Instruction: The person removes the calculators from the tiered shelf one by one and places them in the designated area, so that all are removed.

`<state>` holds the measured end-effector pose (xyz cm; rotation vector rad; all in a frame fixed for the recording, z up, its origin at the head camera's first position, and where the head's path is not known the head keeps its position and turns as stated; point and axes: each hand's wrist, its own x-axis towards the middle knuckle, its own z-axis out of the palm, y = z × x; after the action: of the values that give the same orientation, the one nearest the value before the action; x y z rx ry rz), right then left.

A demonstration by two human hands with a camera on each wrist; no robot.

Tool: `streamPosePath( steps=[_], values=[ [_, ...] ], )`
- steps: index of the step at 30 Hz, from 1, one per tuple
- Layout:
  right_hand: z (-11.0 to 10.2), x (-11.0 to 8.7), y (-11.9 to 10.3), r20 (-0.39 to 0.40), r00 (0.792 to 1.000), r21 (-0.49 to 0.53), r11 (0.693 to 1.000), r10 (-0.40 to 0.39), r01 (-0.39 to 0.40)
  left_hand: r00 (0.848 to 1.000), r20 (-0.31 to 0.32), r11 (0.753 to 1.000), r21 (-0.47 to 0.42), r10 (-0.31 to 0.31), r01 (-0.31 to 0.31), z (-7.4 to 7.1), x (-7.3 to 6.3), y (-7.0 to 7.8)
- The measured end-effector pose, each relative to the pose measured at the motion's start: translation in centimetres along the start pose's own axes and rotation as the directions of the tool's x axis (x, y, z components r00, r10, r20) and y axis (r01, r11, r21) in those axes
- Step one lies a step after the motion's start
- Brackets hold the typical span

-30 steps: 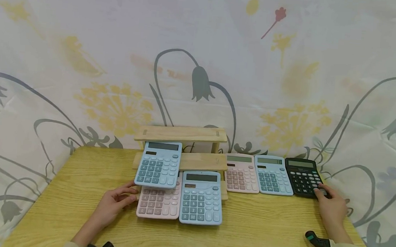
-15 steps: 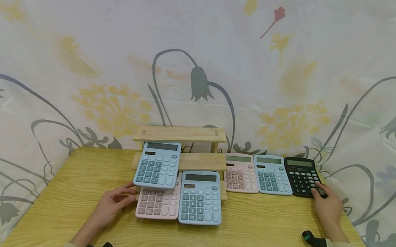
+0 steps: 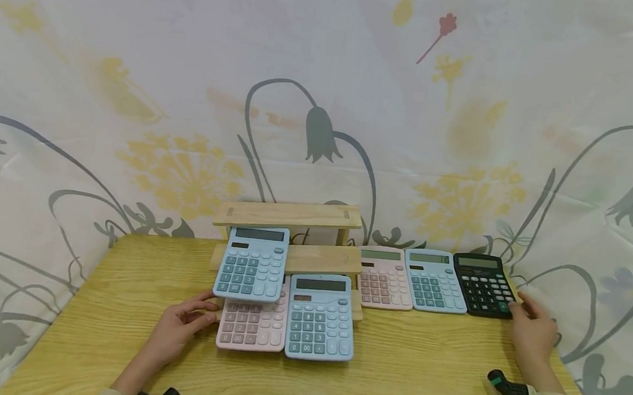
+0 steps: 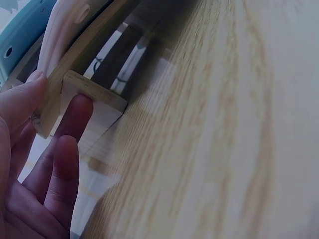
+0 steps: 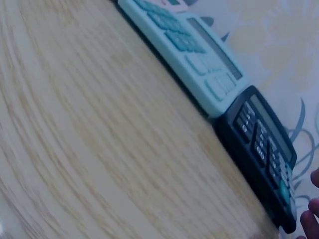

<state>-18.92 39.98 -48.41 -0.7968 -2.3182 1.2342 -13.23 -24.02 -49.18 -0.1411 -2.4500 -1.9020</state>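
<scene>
My left hand [image 3: 174, 329] is at the left side of a stepped wooden stand [image 3: 325, 259]. In the left wrist view its thumb lies on the stand's edge board and its fingers reach behind, against a wooden block. On the stand lean a blue calculator [image 3: 252, 264] on the higher step, and a pink calculator [image 3: 253, 326] and a second blue calculator [image 3: 322, 322] below; the upper one hides the pink one's top. My right hand [image 3: 533, 332] is at the lower right corner of a black calculator [image 3: 485, 285], fingers loose, holding nothing; in the right wrist view its fingertips stand just off the edge.
Left of the black calculator, another blue calculator [image 3: 436, 280] and a pink calculator [image 3: 386, 277] lie side by side on the wooden table [image 3: 420, 367]. A patterned cloth backdrop [image 3: 328, 49] rises behind the table's far edge.
My right hand has slid from the black calculator's lower right keys to its right edge, uncovering the green key. My left hand and the stand have stayed put.
</scene>
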Motion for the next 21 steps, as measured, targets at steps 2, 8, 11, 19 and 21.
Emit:
streamPosePath(
  steps=[2,8,11,19,21],
  values=[
    [-0.1,-0.2,-0.4,-0.012,1.000,0.016,1.000,0.020,-0.020,1.000,0.005,1.000,0.000,0.006,-0.006,0.0,0.0,0.0],
    [0.0,-0.8,-2.5,0.027,0.999,0.073,0.996,0.044,-0.046,1.000,0.002,1.000,-0.001,0.002,-0.002,0.0,-0.1,0.1],
    [0.4,-1.4,-3.7,0.036,0.999,0.086,0.996,-0.001,-0.002,1.000,-0.003,1.000,-0.003,-0.007,0.007,0.0,-0.1,0.2],
    [1.7,-4.3,-6.5,0.078,0.979,0.126,0.976,-0.189,0.179,1.000,0.001,1.000,0.002,-0.016,0.016,0.0,0.0,0.2],
    [2.1,-5.1,-7.1,0.100,0.968,0.143,0.966,-0.229,0.214,1.000,0.004,1.000,0.003,-0.017,0.017,-0.1,0.0,0.2]
  ],
)
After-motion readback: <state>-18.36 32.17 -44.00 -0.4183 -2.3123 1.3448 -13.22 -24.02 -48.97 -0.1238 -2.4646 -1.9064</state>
